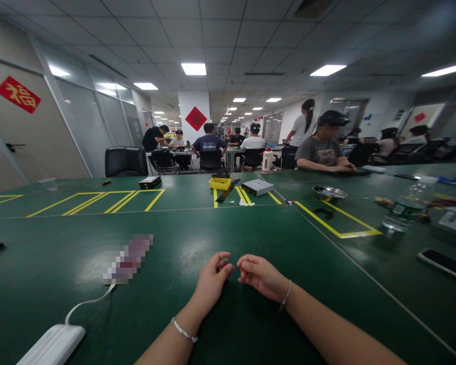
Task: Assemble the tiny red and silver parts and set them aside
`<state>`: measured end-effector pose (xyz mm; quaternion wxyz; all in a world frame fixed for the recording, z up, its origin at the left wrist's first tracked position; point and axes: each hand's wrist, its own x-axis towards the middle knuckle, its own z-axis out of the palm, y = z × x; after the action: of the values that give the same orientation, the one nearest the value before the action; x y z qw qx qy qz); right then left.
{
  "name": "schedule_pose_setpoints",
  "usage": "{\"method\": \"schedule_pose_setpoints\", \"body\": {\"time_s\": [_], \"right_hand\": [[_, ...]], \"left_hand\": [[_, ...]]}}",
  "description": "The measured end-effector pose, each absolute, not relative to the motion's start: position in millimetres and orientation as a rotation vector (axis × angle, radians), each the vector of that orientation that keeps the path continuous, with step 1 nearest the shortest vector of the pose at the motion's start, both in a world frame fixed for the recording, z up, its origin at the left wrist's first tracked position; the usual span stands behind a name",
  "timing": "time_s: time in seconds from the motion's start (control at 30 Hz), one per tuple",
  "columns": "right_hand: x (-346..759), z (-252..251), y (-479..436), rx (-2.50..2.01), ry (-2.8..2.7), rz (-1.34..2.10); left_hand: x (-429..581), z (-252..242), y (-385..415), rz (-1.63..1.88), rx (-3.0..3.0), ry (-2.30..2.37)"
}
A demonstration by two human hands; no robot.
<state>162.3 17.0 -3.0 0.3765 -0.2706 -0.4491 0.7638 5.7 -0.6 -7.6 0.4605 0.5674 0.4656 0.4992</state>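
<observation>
Just above the green table (167, 223), my left hand (212, 281) is closed in a pinch on a small red and metallic object (224, 263) near its fingertips. Close beside it on the right, my right hand (261, 276) pinches a small orange-red piece (243, 269) between thumb and fingers. A narrow gap separates the two hands. Both small items are mostly hidden by the fingers, so their shape cannot be made out.
A blurred-out phone (131, 259) lies left, cabled to a white power bank (53, 344). Farther back are a yellow bin (219, 183), a grey box (257, 187) and a metal bowl (330, 192). Right are a bottle (406, 205) and a dark phone (446, 264). A person (325, 147) sits across.
</observation>
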Motion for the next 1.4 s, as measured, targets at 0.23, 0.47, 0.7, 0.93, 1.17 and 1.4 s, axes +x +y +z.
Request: {"method": "schedule_pose_setpoints", "body": {"time_s": [0.23,0.47,0.7,0.93,1.17,1.4], "right_hand": [[163.5,-5.5,17.8,-0.688,-1.173,1.954],[161.4,-5.5,18.4,-0.671,-1.139,1.946],[159.6,-6.7,19.6,-0.739,-1.005,1.858],[151.0,-9.4,16.8,-0.908,-1.082,1.623],[148.7,-6.3,13.3,-1.002,-1.358,1.345],[147.5,-0.8,6.6,-0.983,-1.554,0.995]], "left_hand": [[6.0,-6.9,-1.9,1.22,1.394,1.131],[4.8,-6.7,-0.5,1.221,1.487,1.199],[6.9,-2.5,-2.5,1.216,1.363,1.182],[6.1,-10.7,-0.2,1.127,1.442,1.098],[4.1,-17.3,1.8,1.071,1.502,1.186],[6.1,-11.2,-1.8,1.052,1.458,1.157]]}}
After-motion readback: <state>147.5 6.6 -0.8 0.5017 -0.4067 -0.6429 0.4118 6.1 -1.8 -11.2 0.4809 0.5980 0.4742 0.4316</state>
